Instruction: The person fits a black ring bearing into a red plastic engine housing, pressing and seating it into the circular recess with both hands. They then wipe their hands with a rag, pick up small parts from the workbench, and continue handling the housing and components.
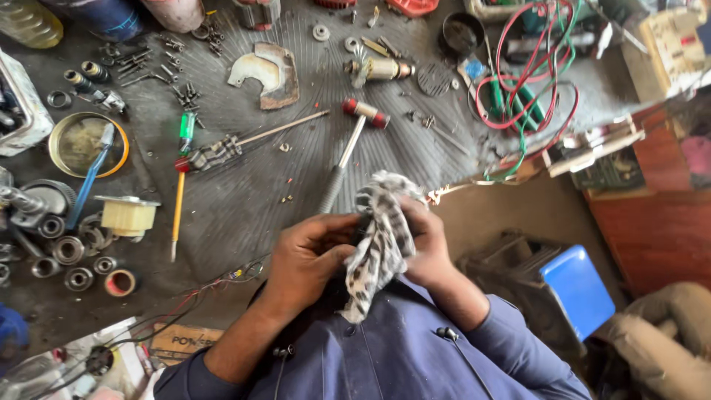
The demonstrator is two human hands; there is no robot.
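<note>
Left hand [307,255] and right hand [424,241], fingers clenched around a spotted black-and-white cloth rag [379,241] at centre frame, with a red-headed metal hammer [348,152] lying at twelve o'clock.

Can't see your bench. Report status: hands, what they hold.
Left hand and right hand both closed on spotted rag. Hammer lies just beyond. Nothing blocking.

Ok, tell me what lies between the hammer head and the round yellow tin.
In the head view, between hammer head and yellow tin lie a cloth-wrapped rod and a green-handled screwdriver.
</note>
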